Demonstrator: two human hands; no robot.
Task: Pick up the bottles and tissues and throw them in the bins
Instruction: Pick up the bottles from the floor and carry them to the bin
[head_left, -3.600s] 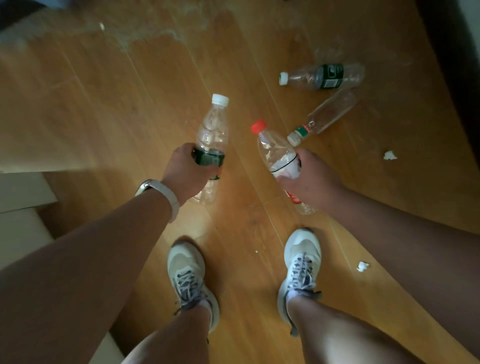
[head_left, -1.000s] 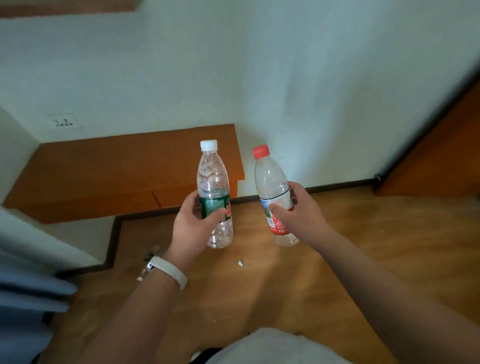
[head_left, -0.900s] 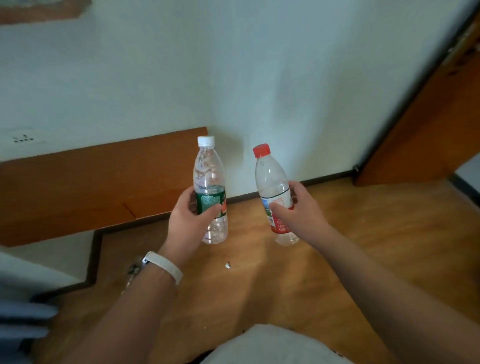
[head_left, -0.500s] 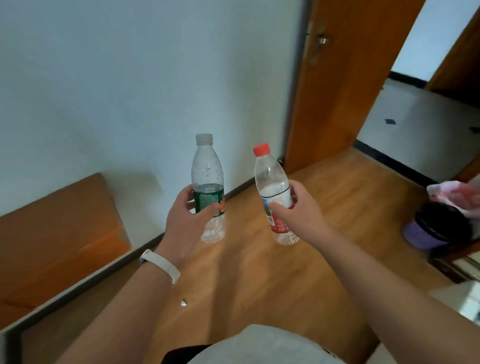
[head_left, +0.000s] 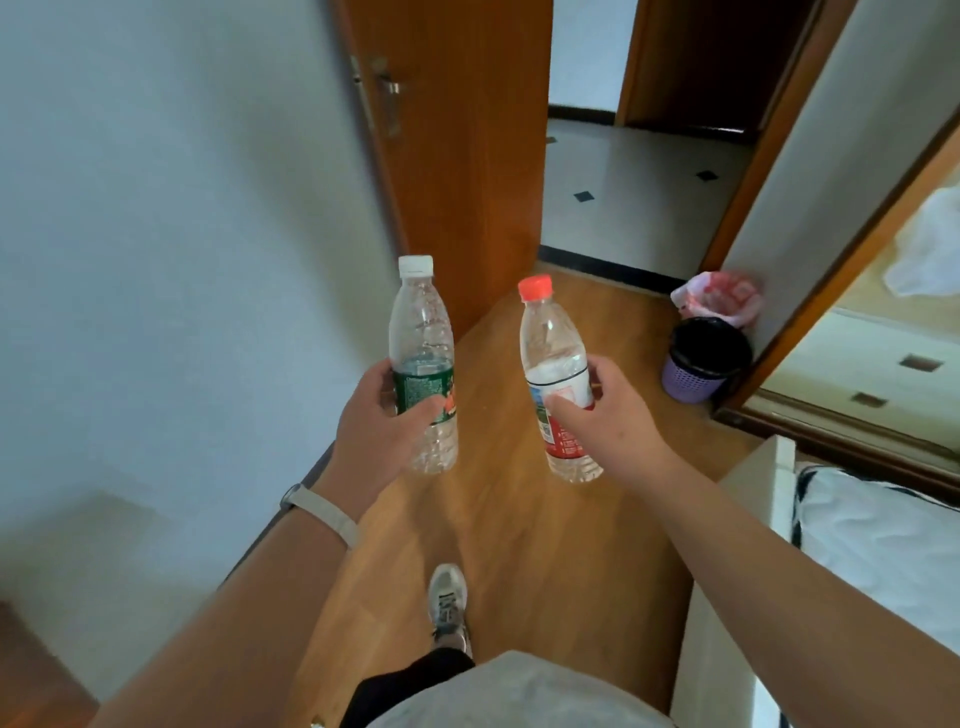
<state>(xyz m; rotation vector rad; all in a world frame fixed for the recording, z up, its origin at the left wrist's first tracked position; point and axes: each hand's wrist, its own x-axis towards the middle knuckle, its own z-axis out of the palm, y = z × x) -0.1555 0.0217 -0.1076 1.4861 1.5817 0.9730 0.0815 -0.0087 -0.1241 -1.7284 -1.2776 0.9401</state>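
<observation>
As wall (head_left: 156, 208) is giving way to doorway (head_left: 623, 197), purple bin (head_left: 693, 382) appearing; left hand (head_left: 379, 421) gripping green-label bottle (head_left: 422, 332), right hand (head_left: 608, 421) gripping red-capped bottle (head_left: 550, 338); drop-off nearing.

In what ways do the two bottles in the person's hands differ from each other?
The white-capped bottle has a green label; the red-capped bottle has a white and red one. The left hand grips the white-capped bottle, the right hand the red-capped bottle. The white-capped bottle is nearly upright; the red-capped bottle leans slightly. Both are clear plastic, capped, held at the label.
</observation>
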